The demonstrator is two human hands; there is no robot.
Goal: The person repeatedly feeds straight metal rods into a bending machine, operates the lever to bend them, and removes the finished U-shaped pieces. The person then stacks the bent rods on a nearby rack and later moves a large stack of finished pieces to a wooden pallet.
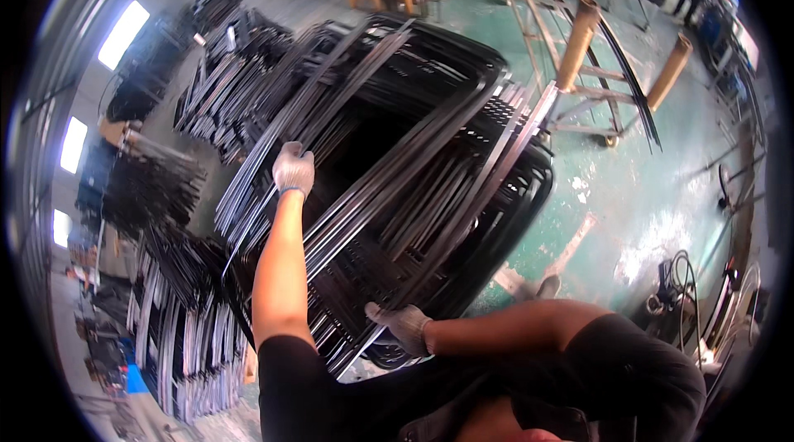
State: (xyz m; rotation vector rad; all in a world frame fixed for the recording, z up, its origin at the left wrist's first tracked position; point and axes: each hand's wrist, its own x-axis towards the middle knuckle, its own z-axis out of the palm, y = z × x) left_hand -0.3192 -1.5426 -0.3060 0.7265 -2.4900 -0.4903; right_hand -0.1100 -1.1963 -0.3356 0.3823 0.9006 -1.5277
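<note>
The gloved right hand (404,324) grips the near edge of a bent metal strip frame (364,194) lying atop a tall stack of black frames (463,194). Farther out, the gloved left hand (294,169) clasps its far side. Beyond stands a wheeled rack (579,70) on the green floor (645,194).

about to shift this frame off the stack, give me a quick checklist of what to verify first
1. Left hand on the frame, far side: ok, gloved fingers closed on it.
2. Right hand on the near edge: ok, gloved, gripping.
3. Frame free of the stack below: cannot tell, bars overlap.
4. Piles close on the left: not ok, little room.
5. Cart beyond the stack: ok, apart from it.
6. Floor on the right: ok, bare; cables lie farther right.
</note>
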